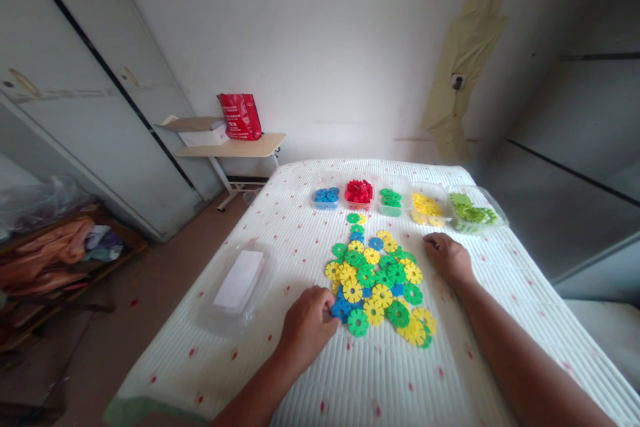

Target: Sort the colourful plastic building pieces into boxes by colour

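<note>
Notched plastic snowflake discs [383, 295] in green, yellow and blue lie in a loose, overlapping pile on the covered table. At the pile's near left edge, my left hand [311, 320] has its thumb and fingers closed on a blue snowflake disc [341, 309]. My right hand [450, 259] rests on the cloth to the right of the pile, apart from it, fingers curled; whatever may be inside them is hidden. A few discs trail from the pile toward the containers, with a green disc [353, 218] at the far end.
Clear tubs along the far side hold blue pieces [327, 195], red pieces [359, 192], green pieces [391, 199], yellow pieces [427, 207] and light-green pieces [470, 210]. A clear lid [267, 273] with a white card [240, 281] lies left. Beyond stands a side table [273, 142] with a red bag [241, 117].
</note>
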A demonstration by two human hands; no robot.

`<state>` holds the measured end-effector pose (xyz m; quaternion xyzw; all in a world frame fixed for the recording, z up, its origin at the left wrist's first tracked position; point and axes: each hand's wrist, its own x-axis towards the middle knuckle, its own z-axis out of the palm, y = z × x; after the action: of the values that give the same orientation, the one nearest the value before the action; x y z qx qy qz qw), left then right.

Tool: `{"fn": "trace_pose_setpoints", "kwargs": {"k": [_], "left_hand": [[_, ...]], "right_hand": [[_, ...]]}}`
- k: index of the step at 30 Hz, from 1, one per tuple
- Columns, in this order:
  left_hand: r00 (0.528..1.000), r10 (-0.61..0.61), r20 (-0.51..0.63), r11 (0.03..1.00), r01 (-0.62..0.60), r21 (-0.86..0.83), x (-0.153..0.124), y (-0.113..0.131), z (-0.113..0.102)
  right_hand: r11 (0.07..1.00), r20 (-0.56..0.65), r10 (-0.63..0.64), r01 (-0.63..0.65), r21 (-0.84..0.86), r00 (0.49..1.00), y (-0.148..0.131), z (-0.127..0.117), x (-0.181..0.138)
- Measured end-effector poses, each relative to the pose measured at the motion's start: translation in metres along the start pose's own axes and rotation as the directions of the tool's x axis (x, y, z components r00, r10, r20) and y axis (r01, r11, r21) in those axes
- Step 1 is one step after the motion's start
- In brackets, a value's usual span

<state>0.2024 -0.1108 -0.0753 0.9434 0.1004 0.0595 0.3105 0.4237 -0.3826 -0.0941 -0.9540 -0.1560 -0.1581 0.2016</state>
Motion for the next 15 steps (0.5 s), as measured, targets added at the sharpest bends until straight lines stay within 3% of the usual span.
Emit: {"fn": "trace_pose_setpoints", "kwargs": {"k": [4, 7, 11, 15], "left_hand": [[0.993, -0.067, 0.094, 0.963, 0.089, -0.254, 0.007, -0.007, -0.01], [0.996, -0.049, 0.075, 0.906, 0.076, -0.415, 0.024, -0.005, -0.023], [0.998, 0.056, -0.011, 0.916, -0.056, -0.398, 0.071, 0.015, -0.034], [0.992, 0.122, -0.027, 0.956, -0.125, -0.266, 0.124, 0.043, -0.023]], "right_hand": [[1.0, -0.007, 0.0, 0.0, -0.008, 1.0, -0.001, 0.0, 0.0], [1.0, 0.003, 0.002, -0.002, -0.015, 1.0, -0.001, 0.0, 0.001], [1.0, 0.007, -0.005, 0.005, -0.02, 1.0, 0.0, 0.001, 0.001], [1.0, 0.004, -0.009, 0.009, -0.019, 1.0, 0.001, 0.002, 0.001]]}}
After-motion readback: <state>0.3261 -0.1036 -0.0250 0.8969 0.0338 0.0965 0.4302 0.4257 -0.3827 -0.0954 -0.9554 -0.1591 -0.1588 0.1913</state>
